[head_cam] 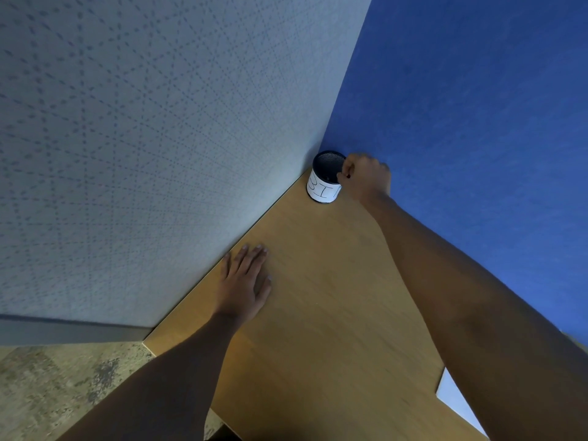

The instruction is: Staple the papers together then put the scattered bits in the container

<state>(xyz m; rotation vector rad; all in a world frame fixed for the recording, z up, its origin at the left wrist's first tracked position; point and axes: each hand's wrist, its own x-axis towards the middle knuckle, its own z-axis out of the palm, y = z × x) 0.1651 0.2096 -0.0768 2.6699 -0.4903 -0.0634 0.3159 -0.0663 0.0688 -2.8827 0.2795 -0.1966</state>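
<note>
A black mesh cup [326,176] with a white label lettered "BI…" stands in the far corner of the wooden desk [324,313]. My right hand [366,178] is at the cup's right rim, fingers curled, pinching something small and dark that I cannot identify. My left hand [246,281] lies flat on the desk with fingers spread, near the left wall, well short of the cup. A corner of white paper [451,397] shows at the lower right, partly hidden by my right forearm. No stapler is in view.
A grey patterned partition [143,138] borders the desk on the left and a blue partition [477,122] on the right; they meet behind the cup. Speckled floor [63,393] shows at lower left, beyond the desk's edge.
</note>
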